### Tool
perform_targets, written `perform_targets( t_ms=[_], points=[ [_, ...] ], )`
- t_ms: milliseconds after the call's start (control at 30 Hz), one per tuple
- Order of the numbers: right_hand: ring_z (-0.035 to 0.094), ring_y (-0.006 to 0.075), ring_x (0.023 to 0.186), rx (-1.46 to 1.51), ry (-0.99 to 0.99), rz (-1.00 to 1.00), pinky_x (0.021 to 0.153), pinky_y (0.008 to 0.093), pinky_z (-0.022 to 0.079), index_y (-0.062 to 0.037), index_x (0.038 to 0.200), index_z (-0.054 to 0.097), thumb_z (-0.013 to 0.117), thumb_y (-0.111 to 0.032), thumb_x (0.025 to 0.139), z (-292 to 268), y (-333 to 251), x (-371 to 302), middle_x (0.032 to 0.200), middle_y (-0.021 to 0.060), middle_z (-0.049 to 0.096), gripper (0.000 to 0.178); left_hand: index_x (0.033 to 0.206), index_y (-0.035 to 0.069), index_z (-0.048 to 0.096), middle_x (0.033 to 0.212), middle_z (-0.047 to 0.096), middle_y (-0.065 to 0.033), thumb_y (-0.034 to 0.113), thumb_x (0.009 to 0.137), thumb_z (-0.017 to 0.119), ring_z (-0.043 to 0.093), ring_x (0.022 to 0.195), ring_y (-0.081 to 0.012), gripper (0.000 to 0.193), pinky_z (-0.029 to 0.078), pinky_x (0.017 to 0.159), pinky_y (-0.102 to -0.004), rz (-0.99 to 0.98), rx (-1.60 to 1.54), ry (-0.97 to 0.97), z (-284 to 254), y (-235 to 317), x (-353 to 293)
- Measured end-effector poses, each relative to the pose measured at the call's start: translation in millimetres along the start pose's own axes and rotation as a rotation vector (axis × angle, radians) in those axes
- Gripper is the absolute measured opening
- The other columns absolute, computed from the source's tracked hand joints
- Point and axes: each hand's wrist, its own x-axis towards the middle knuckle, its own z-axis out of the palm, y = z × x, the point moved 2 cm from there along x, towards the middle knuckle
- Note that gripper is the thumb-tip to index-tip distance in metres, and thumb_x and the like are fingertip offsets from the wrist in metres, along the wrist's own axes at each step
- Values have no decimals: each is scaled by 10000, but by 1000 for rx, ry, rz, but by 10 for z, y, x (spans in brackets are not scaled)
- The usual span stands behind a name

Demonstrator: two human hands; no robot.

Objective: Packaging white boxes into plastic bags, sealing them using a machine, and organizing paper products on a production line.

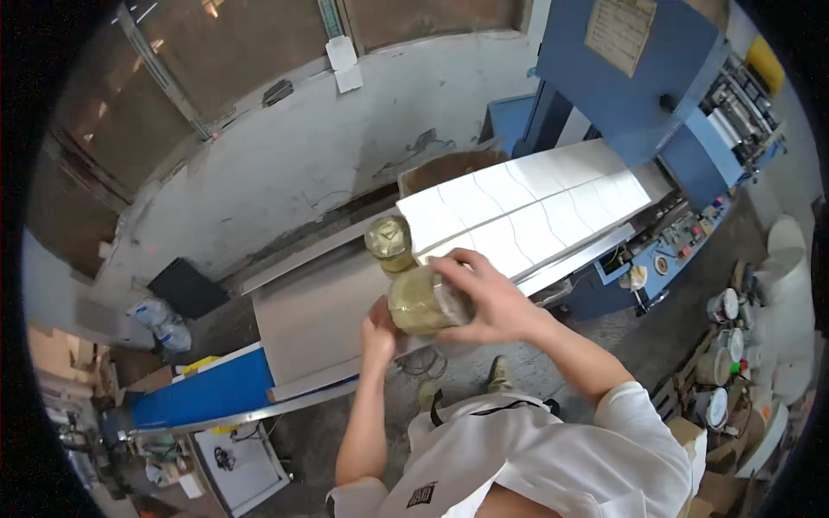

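A blurred, yellowish-green shiny cylinder [419,302] is held over the table in front of me; I cannot tell its exact kind. My right hand [488,302] grips its right end, thumb and fingers spread around it. Against its lower left side, my left hand [380,332] is closed, its fingers partly hidden. Just beyond stands a similar yellowish-green cylinder [390,242], upright at the corner of the white sheets. Those white sheets [527,211] lie overlapping in two long rows that run toward the blue machine.
A grey-brown table surface [315,302] lies under my hands, with a blue belt [207,388] at its left end. The blue machine [622,78] rises at the far right. Tubs [715,367] crowd the right-hand floor; a dark panel [187,287] leans near the wall.
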Motion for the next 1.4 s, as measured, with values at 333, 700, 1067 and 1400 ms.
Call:
perform_targets(
  t_ms=[333,700,1067,1400],
  points=[
    [519,203,1205,1151,276,622,1035,317,383,19,1463,384,746,-251,728,-792,1339,-1936,1319,133,531,862,1390,-145,294,1270,558,-335,362,854,696,573,1176,-418,840,440,995,-420,172,773,85,1705,283,428],
    [487,186,1225,1114,72,571,1054,310,363,7,1480,357,739,-142,757,-678,1433,-1821,1348,114,510,831,1371,-103,342,1201,608,-283,166,786,631,610,1120,-396,706,471,945,-408,202,729,98,1685,271,424],
    [468,259,1269,1349,-139,610,1099,365,342,-3,1542,228,743,-236,824,291,926,-750,1429,190,452,914,1328,-32,504,1132,647,-114,59,755,608,654,978,-209,590,536,836,-317,-47,-173,35,-480,-498,384],
    [471,216,1262,1084,7,722,1062,317,365,-7,1543,245,730,-265,790,497,878,-599,1417,160,440,932,1213,-45,614,1072,674,-106,65,754,562,653,956,-185,475,518,823,-295,-135,293,106,-3054,-288,78]
  ],
)
